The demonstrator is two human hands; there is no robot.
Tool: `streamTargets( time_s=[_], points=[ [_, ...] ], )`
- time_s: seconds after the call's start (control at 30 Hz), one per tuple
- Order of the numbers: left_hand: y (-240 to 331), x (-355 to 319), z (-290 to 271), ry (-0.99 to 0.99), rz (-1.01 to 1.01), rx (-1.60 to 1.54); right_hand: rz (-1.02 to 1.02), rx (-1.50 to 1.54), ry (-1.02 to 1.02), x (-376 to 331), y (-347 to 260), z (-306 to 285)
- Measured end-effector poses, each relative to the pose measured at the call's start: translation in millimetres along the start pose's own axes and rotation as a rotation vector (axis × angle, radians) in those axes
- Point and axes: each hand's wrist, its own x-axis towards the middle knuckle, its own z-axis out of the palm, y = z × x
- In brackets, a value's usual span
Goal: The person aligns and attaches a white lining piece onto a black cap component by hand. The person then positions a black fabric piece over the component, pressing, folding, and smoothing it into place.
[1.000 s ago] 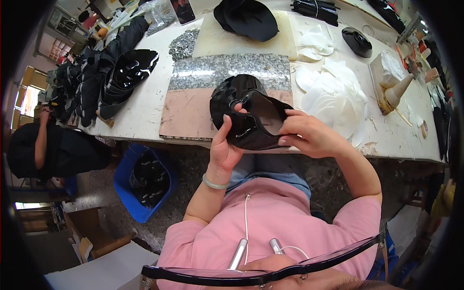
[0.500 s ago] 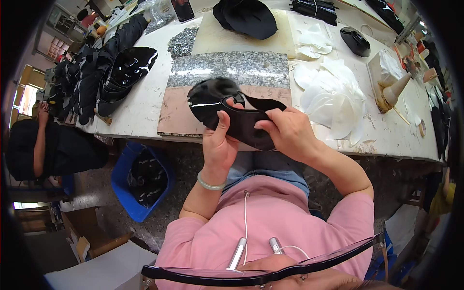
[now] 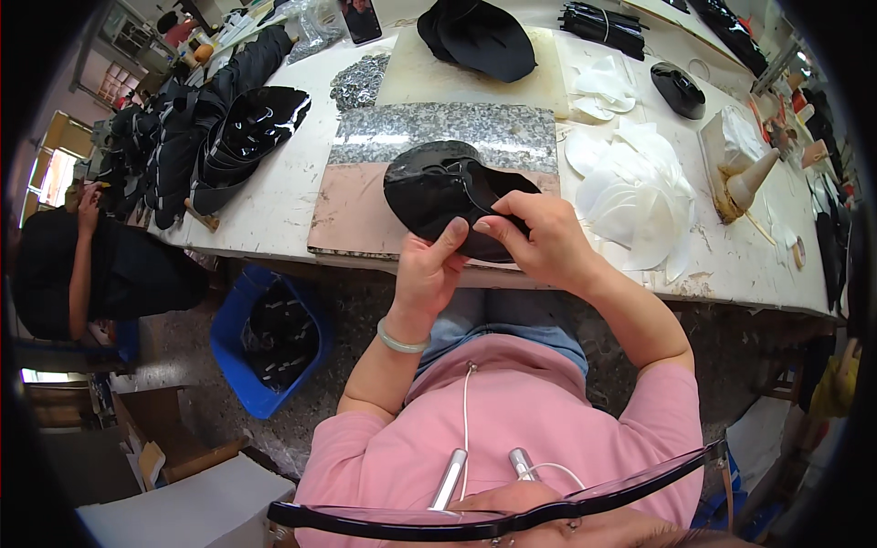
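Left hand (image 3: 429,274) and right hand (image 3: 534,239) both grasp glossy black piece (image 3: 438,187); stone slab (image 3: 438,137) beyond; white cutouts (image 3: 639,187) right of right hand.

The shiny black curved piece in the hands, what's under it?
Under the shiny black curved piece lies a flat stone slab, speckled grey above and pink below, on the white worktable. The slab's middle is hidden by the piece and both hands.

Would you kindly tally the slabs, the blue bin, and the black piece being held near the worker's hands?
Stone slabs: 1
Pale cutting boards: 1
Blue bins: 1
Black glossy piece held by left hand and right hand: 1
Total: 4
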Motion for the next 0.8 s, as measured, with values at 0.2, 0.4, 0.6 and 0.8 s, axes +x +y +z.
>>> streamTargets(
  time_s=[0.2,0.4,0.6,0.8],
  points=[
    [15.2,3.0,-0.5,0.038,0.124,0.074,0.188,0.131,-0.366,11.7,-6.4,-13.9],
    [19.5,-1.5,-6.9,-0.071,0.27,0.287,0.367,0.849,-0.3,25.0,-0.8,-4.5],
    [41.5,6.4,10.7,-0.186,0.278,0.021,0.337,0.932,-0.18,38.2,-27.6,0.0],
    [53.3,10.9,13.9,-0.194,0.376,0.125,0.322,1.004,-0.157,56.7,-35.8,-11.6]
  ],
)
